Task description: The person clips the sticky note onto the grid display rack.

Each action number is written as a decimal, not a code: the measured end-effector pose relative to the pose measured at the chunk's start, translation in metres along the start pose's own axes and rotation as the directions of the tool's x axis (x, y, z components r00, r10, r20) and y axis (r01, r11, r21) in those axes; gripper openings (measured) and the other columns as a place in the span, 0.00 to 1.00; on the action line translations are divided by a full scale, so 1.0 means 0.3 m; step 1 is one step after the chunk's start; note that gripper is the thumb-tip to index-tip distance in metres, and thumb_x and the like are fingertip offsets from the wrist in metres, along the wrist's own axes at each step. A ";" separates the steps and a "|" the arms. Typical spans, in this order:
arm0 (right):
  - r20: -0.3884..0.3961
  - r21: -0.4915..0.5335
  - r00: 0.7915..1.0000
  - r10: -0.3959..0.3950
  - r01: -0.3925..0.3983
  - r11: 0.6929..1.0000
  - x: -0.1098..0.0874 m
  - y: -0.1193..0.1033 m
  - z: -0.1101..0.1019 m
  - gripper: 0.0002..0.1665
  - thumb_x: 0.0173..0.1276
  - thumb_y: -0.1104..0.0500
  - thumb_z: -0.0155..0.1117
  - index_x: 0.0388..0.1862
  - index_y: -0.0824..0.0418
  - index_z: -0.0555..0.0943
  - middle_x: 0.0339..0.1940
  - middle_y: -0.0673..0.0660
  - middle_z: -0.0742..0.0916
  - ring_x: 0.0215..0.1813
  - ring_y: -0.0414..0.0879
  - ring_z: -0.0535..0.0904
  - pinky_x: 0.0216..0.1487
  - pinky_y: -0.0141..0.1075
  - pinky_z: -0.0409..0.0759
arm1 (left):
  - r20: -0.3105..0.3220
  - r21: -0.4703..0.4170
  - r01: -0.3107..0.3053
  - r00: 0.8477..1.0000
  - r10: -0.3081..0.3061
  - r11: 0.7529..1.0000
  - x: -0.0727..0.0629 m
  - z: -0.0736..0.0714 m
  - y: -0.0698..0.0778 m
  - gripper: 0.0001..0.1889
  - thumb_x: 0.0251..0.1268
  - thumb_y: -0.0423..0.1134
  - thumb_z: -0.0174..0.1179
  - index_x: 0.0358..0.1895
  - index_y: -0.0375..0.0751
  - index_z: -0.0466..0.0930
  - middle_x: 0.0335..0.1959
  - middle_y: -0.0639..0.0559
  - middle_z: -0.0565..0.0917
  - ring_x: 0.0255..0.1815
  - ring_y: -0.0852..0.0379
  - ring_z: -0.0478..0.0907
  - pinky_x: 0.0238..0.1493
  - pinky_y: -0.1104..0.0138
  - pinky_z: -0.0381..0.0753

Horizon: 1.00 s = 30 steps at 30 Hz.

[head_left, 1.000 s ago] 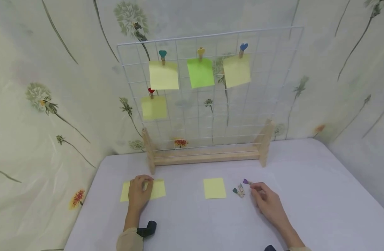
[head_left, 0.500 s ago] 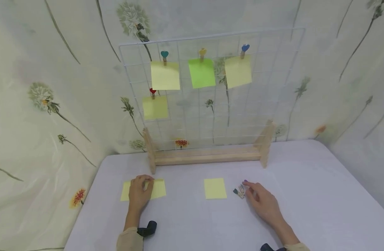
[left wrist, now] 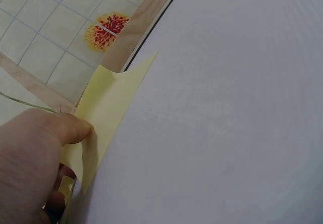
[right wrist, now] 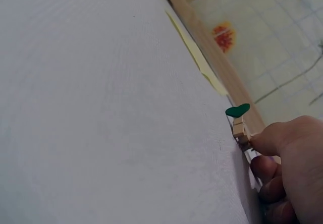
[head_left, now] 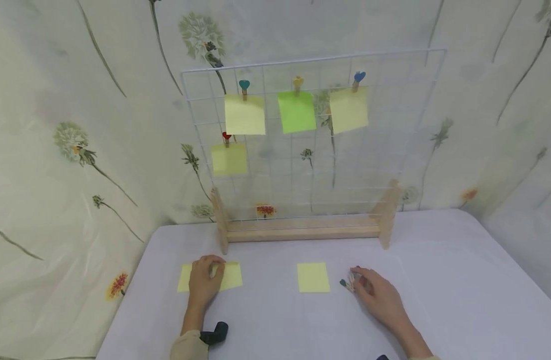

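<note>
My left hand point(head_left: 205, 280) pinches the near-left yellow sticky note point(left wrist: 108, 100); the thumb lies on the paper, which bends up from the table. Strips of yellow paper show on both sides of that hand in the head view. My right hand point(head_left: 381, 299) is over a small group of wooden heart clothespins on the table. A green-heart clothespin point(right wrist: 238, 120) is at its thumb tip, its heart pointing away from the hand. The fingers hide most of the other clothespins, so a firm grip cannot be told. A single yellow sticky note point(head_left: 313, 277) lies between the hands.
A white wire grid point(head_left: 311, 170) stands behind on a wooden base point(head_left: 302, 233). Clothespins hold three yellow notes and one green note point(head_left: 297, 112) on it. A flowered cloth hangs behind the white table point(head_left: 275, 325).
My right hand has shifted slightly left, over the clothespins, and now covers the purple-heart one. The left hand stays at its note. The head view has tilted a little.
</note>
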State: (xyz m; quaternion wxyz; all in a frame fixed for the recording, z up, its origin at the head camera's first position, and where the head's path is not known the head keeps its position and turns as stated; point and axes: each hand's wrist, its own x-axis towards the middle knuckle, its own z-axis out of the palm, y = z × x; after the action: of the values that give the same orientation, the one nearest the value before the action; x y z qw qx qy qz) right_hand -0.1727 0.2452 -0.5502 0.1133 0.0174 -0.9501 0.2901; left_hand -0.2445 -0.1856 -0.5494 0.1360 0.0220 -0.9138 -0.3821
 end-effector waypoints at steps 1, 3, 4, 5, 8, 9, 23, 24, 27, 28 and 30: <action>0.002 0.020 1.000 0.021 -0.021 1.000 -0.002 0.006 -0.001 0.18 0.65 0.53 0.62 0.55 0.48 0.78 0.37 0.47 0.84 0.24 0.32 0.67 0.25 0.27 0.68 | 0.002 -0.002 0.003 1.000 -0.003 1.000 -0.001 -0.001 0.004 0.03 0.60 0.40 0.60 0.35 0.50 0.83 0.47 0.49 0.82 0.53 0.46 0.72 0.53 0.50 0.70; 0.004 0.070 0.999 0.047 -0.047 0.996 -0.004 0.018 -0.003 0.17 0.66 0.52 0.62 0.54 0.47 0.78 0.40 0.47 0.84 0.24 0.33 0.69 0.25 0.27 0.69 | 0.001 -0.002 -0.003 1.000 0.003 1.000 -0.001 -0.003 0.010 0.03 0.60 0.40 0.60 0.35 0.51 0.83 0.47 0.48 0.82 0.53 0.46 0.72 0.52 0.49 0.71; 0.005 0.095 0.998 0.057 -0.057 0.994 -0.004 0.023 -0.002 0.16 0.66 0.51 0.62 0.54 0.47 0.78 0.41 0.47 0.84 0.23 0.33 0.69 0.25 0.27 0.70 | -0.004 0.004 -0.009 1.000 0.009 1.000 -0.001 -0.003 0.011 0.03 0.60 0.40 0.61 0.35 0.50 0.83 0.47 0.48 0.82 0.53 0.45 0.72 0.51 0.49 0.71; 0.007 0.126 0.998 0.063 -0.063 0.990 -0.005 0.027 -0.002 0.16 0.66 0.51 0.61 0.53 0.47 0.77 0.40 0.47 0.84 0.22 0.34 0.69 0.24 0.28 0.70 | -0.011 0.011 -0.017 1.000 0.017 1.000 0.000 -0.003 0.012 0.03 0.60 0.40 0.61 0.35 0.51 0.83 0.46 0.48 0.82 0.53 0.45 0.73 0.51 0.49 0.71; 0.004 0.196 0.998 0.061 -0.060 0.979 -0.003 0.035 0.002 0.16 0.66 0.49 0.62 0.52 0.48 0.77 0.40 0.47 0.83 0.22 0.35 0.70 0.23 0.28 0.71 | -0.033 0.028 -0.032 0.999 0.033 0.999 0.002 -0.003 0.009 0.02 0.59 0.39 0.62 0.34 0.51 0.83 0.45 0.49 0.82 0.52 0.45 0.73 0.50 0.49 0.71; 0.001 0.209 0.998 0.058 -0.057 0.976 -0.002 0.037 0.002 0.17 0.66 0.48 0.62 0.52 0.49 0.77 0.40 0.48 0.83 0.23 0.35 0.71 0.24 0.28 0.71 | -0.035 0.028 -0.032 0.999 0.033 0.999 0.002 -0.003 0.008 0.02 0.59 0.39 0.62 0.34 0.51 0.83 0.45 0.49 0.82 0.52 0.45 0.73 0.50 0.49 0.71; 0.056 0.334 0.989 0.140 -0.151 0.930 -0.014 0.039 0.001 0.16 0.61 0.41 0.64 0.43 0.44 0.76 0.45 0.47 0.85 0.26 0.37 0.78 0.31 0.29 0.73 | 0.006 0.024 0.034 0.999 -0.034 0.999 0.000 0.005 -0.005 0.03 0.61 0.42 0.60 0.35 0.53 0.83 0.47 0.51 0.81 0.54 0.49 0.71 0.52 0.51 0.70; 0.053 0.339 0.989 0.139 -0.149 0.929 -0.014 0.041 0.001 0.15 0.61 0.41 0.64 0.43 0.44 0.76 0.45 0.46 0.85 0.26 0.37 0.78 0.31 0.29 0.73 | 0.010 0.018 0.037 0.999 -0.038 0.999 0.000 0.005 -0.005 0.03 0.61 0.42 0.60 0.35 0.53 0.83 0.48 0.51 0.81 0.54 0.49 0.71 0.53 0.51 0.70; 0.035 0.333 0.991 0.130 -0.135 0.933 -0.011 0.044 0.001 0.15 0.61 0.41 0.64 0.43 0.43 0.76 0.44 0.45 0.85 0.25 0.38 0.76 0.30 0.30 0.72 | 0.006 -0.013 0.046 0.999 -0.046 0.999 -0.001 0.006 -0.006 0.04 0.63 0.42 0.59 0.37 0.52 0.82 0.48 0.52 0.81 0.55 0.50 0.71 0.56 0.52 0.69; 0.030 0.331 0.991 0.127 -0.130 0.935 -0.011 0.046 0.001 0.14 0.61 0.41 0.63 0.43 0.43 0.76 0.44 0.45 0.85 0.25 0.38 0.76 0.30 0.30 0.72 | 0.002 -0.035 0.048 0.999 -0.048 0.998 -0.002 0.006 -0.006 0.04 0.63 0.42 0.59 0.39 0.51 0.82 0.48 0.52 0.81 0.55 0.51 0.72 0.57 0.53 0.70; 0.018 0.319 0.992 0.126 -0.125 0.940 -0.010 0.050 0.002 0.15 0.62 0.40 0.62 0.45 0.43 0.76 0.45 0.44 0.85 0.26 0.37 0.77 0.30 0.29 0.73 | -0.011 -0.085 0.044 0.999 -0.045 0.995 -0.005 0.003 -0.001 0.06 0.64 0.42 0.58 0.41 0.50 0.81 0.48 0.52 0.81 0.51 0.52 0.75 0.54 0.55 0.72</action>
State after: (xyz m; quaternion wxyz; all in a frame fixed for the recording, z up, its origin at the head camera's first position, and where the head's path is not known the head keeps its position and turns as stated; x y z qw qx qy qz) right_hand -0.1714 0.2572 -0.5597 0.0917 -0.0253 -0.8897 0.4466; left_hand -0.2433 -0.1850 -0.5504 0.1342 0.0391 -0.8952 -0.4232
